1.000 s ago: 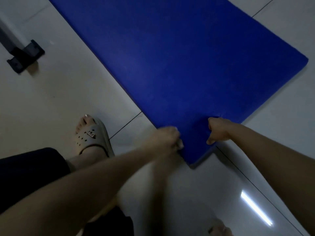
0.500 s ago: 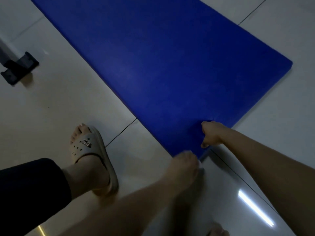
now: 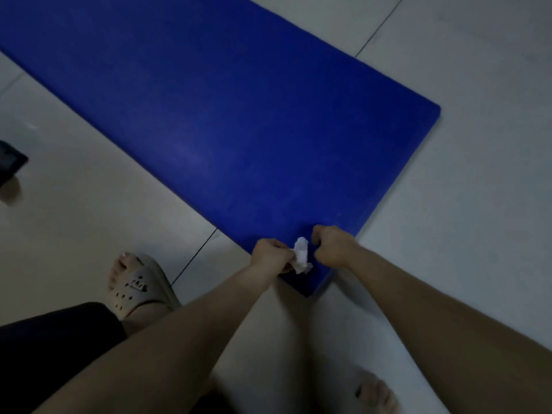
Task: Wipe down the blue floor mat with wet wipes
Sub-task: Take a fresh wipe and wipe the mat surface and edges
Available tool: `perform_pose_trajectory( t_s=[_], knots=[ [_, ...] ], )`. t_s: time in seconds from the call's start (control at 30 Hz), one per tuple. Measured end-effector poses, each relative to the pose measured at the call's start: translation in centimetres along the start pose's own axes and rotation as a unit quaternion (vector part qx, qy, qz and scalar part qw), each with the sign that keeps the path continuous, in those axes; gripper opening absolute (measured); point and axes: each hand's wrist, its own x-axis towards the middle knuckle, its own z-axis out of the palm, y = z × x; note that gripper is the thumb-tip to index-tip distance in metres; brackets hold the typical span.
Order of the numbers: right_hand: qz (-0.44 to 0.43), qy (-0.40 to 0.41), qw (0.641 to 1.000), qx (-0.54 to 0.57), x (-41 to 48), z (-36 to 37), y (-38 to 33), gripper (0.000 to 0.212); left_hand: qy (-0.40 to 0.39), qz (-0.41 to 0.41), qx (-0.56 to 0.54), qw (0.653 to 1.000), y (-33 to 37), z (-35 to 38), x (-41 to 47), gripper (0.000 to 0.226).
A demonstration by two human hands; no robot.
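The blue floor mat point(image 3: 227, 127) lies flat on the pale tiled floor and runs from the upper left down to a near corner at the lower middle. My left hand point(image 3: 270, 256) hovers over that near corner and pinches a crumpled white wet wipe point(image 3: 301, 254). My right hand point(image 3: 331, 245) is just right of the wipe, fingers curled at the mat's near edge; whether it grips the mat is hard to tell.
My left foot in a beige perforated slipper point(image 3: 140, 286) stands on the tiles left of the mat corner. Toes of my other foot point(image 3: 377, 394) show at the bottom. A dark object point(image 3: 10, 162) sits at the left edge. Tile seams cross the floor.
My left hand swept down off the mat's edge and came back onto the corner, where the white wipe now shows in it. My right hand stayed at the near edge. The view shifted right.
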Motion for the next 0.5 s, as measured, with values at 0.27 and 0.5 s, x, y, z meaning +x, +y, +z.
perform_pose_trajectory(
  t_s=[0.27,0.5],
  knots=[
    [0.021,0.133,0.974,0.184,-6.1,5.3,-4.2,0.027,-0.177,-0.060,-0.067,0.980,-0.6,-2.0,-2.9,0.030],
    [0.171,0.243,0.925,0.235,-13.1,7.9,-2.0,0.018,-0.101,-0.063,-0.054,0.991,-0.6,-2.8,-5.3,0.043]
  ],
)
